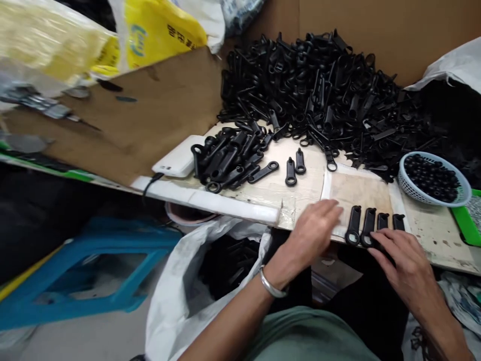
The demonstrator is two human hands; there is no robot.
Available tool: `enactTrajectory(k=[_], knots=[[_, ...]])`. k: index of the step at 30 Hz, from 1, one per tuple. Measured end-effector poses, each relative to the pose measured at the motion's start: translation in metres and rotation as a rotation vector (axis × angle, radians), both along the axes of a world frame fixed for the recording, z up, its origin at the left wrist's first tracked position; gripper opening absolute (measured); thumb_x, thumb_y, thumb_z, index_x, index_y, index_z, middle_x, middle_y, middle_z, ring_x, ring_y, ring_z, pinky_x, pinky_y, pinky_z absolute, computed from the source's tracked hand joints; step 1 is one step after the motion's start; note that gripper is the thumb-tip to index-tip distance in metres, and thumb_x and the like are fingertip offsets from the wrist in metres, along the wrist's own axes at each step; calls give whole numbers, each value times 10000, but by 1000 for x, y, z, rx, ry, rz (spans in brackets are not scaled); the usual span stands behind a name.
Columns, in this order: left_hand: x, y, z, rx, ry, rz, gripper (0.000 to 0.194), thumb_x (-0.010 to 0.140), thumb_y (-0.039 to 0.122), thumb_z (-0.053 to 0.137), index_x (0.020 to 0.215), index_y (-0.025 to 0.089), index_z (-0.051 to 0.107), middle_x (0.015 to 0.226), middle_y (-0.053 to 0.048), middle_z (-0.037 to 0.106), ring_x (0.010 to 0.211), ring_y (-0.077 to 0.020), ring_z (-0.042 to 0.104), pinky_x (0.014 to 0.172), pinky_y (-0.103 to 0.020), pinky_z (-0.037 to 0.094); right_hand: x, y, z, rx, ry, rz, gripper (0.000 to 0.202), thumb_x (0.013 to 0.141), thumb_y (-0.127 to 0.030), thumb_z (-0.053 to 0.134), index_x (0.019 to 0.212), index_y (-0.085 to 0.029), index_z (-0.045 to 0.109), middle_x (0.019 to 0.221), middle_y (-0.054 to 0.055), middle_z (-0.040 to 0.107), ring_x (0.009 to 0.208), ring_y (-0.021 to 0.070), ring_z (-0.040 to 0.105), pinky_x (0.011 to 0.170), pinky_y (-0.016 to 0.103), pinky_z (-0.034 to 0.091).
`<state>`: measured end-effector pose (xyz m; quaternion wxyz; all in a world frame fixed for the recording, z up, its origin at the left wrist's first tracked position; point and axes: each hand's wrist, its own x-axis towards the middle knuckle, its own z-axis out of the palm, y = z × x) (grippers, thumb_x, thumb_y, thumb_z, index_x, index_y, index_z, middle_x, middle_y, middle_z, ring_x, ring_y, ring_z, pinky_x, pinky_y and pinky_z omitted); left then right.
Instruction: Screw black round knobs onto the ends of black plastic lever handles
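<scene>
Four black plastic levers with ringed ends lie side by side on a pale sheet point(343, 187) at the table's front edge; one is the leftmost lever point(354, 220). Over the right-hand levers is my right hand point(408, 255), fingers apart, fingertips at the second lever point(369, 223) and partly covering the two beyond it. My left hand point(315, 228), wearing a silver bangle, hovers left of the row with fingers stretched out and nothing visible in them. Two loose levers point(290, 172) lie farther back, beside a small heap of levers point(229, 158).
A large pile of black parts point(300, 85) fills the back. A light blue basket point(466, 193) of black balls stands right, near a green tray point(466, 223). A white box point(178, 158) lies left. Below are a white sack point(169, 291) and a blue stool point(150, 240).
</scene>
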<state>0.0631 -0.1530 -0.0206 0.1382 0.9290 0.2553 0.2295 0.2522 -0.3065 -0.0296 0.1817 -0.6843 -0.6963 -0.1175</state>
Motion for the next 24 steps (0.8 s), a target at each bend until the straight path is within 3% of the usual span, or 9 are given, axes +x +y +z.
enactTrajectory(k=[3, 5, 10, 15, 19, 22, 24], knots=[[-17, 38, 7, 77, 172, 301, 250, 944, 72, 478, 1138, 120, 628, 1211, -149, 655, 1119, -248, 614, 944, -410, 528, 4, 3, 2, 29, 13, 15, 261, 928, -268, 597, 1166, -168, 644, 1128, 115, 690, 1047, 265, 606, 895, 444, 509], [-23, 59, 9, 70, 303, 417, 237, 935, 83, 490, 1121, 122, 632, 1180, -154, 641, 1112, -269, 597, 914, -403, 525, 2, 8, 7, 31, 10, 36, 246, 929, -249, 594, 1155, -165, 643, 1113, 111, 689, 1040, 262, 605, 898, 443, 509], [-28, 75, 6, 32, 368, 457, 218, 917, 62, 477, 1024, 138, 650, 1026, -123, 654, 971, -250, 645, 763, -321, 538, -10, 22, 19, -1, 7, 82, 220, 930, -216, 592, 1141, -178, 639, 1121, 100, 678, 1066, 257, 602, 920, 439, 509], [-35, 76, 3, 8, 319, 488, 314, 907, 10, 399, 1099, 96, 633, 1092, -153, 661, 1003, -249, 654, 839, -337, 548, -13, 22, 27, 23, 22, 52, 240, 914, -190, 612, 1152, -173, 637, 1119, 99, 686, 1068, 247, 606, 936, 434, 517], [-47, 63, 2, 73, 138, 532, 355, 920, 3, 356, 1154, 77, 612, 1159, -172, 666, 1078, -259, 645, 944, -389, 538, -9, 12, 28, 51, 68, 9, 242, 907, -180, 616, 1146, -176, 647, 1094, 105, 698, 1048, 243, 618, 933, 439, 526], [-50, 29, -6, 270, -129, 490, 303, 958, 56, 391, 1187, 52, 589, 1138, -193, 676, 1090, -265, 648, 972, -418, 539, -6, 3, 26, 83, 106, -29, 235, 902, -171, 616, 1132, -190, 659, 1061, 98, 703, 1008, 234, 632, 919, 432, 532], [-44, 1, -15, 370, -215, 373, 343, 954, 38, 406, 1270, 62, 538, 1139, -191, 679, 1130, -260, 641, 993, -416, 537, -3, -2, 24, 111, 120, -57, 234, 904, -171, 609, 1128, -205, 667, 1048, 91, 705, 979, 228, 641, 911, 429, 535]])
